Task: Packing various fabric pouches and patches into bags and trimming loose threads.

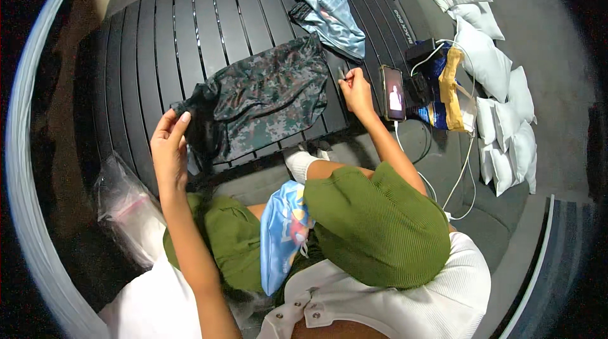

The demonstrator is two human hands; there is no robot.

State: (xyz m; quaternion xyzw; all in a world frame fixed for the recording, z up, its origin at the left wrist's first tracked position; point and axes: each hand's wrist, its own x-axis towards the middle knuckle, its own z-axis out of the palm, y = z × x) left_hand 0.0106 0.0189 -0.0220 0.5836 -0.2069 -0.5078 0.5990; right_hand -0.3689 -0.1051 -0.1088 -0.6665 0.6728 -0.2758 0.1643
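Observation:
A dark green camouflage cloth piece [266, 95], with a blackish left end, lies crumpled across the slatted black table [183, 28]. My left hand [170, 139] pinches its left corner between thumb and fingers. To the right of the cloth, my right hand [356, 93] is closed just over the table; a small dark tip shows at its fingers, too small to name. Farther back on the table rests a shiny light blue printed cloth [330, 16] with black parts. Another blue printed cloth bag [282, 234] lies on my lap, between the green-clothed legs.
A phone [393, 93] with a lit screen and white cable stands right of my right hand. Beside it are a blue-and-yellow bag [449, 89] and a black box [420, 52]. Several white pillow-like packs [481, 54] line the right side. A clear plastic bag [130, 212] is at left.

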